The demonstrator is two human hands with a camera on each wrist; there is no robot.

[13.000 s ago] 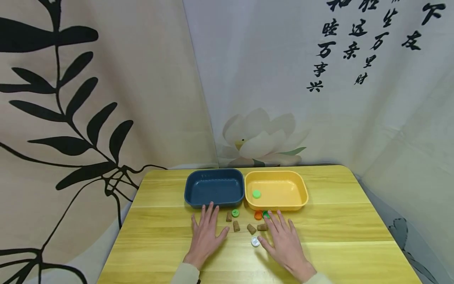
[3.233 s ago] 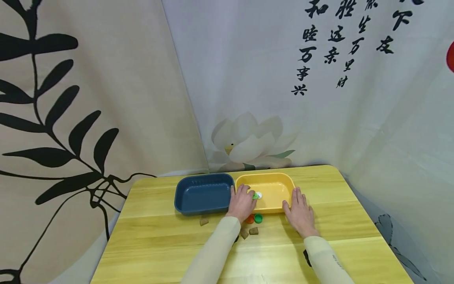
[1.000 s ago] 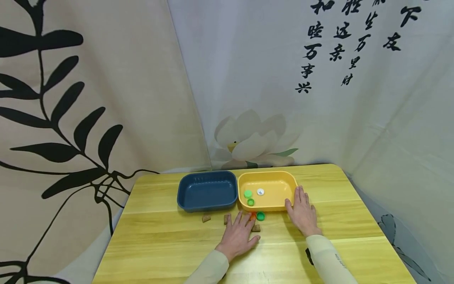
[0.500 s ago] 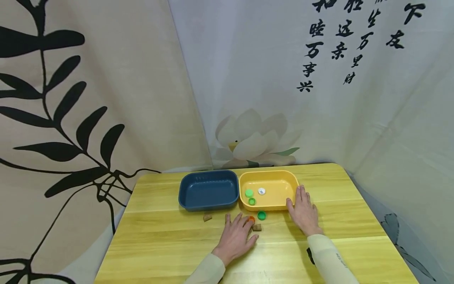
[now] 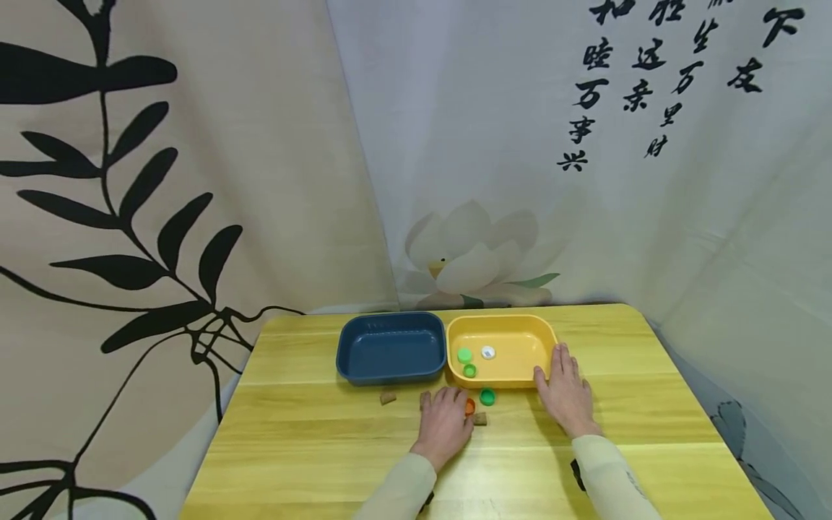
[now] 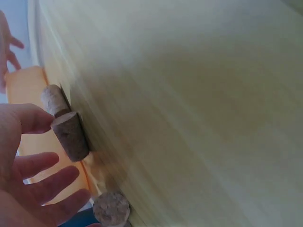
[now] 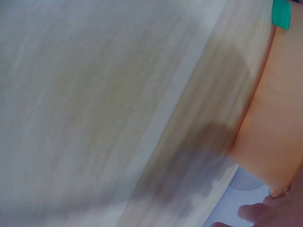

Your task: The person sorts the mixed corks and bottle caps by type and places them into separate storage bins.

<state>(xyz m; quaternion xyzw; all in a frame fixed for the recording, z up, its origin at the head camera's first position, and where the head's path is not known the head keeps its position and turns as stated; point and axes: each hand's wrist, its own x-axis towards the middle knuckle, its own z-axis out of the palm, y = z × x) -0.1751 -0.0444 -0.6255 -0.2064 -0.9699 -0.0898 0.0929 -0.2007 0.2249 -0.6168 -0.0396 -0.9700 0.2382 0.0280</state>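
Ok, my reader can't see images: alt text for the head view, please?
A person's left hand is among corks and caps on a wooden table, the right hand at a yellow tray holding three caps. A blue tray stands alongside.

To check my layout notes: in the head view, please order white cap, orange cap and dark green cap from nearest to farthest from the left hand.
1. Orange cap, at the left hand's right edge.
2. Dark green cap, in front of the yellow tray.
3. White cap, inside that tray.

Stoppers (image 6: 70, 138) look like rough cork, the yellow tray (image 5: 516, 361) smooth plastic
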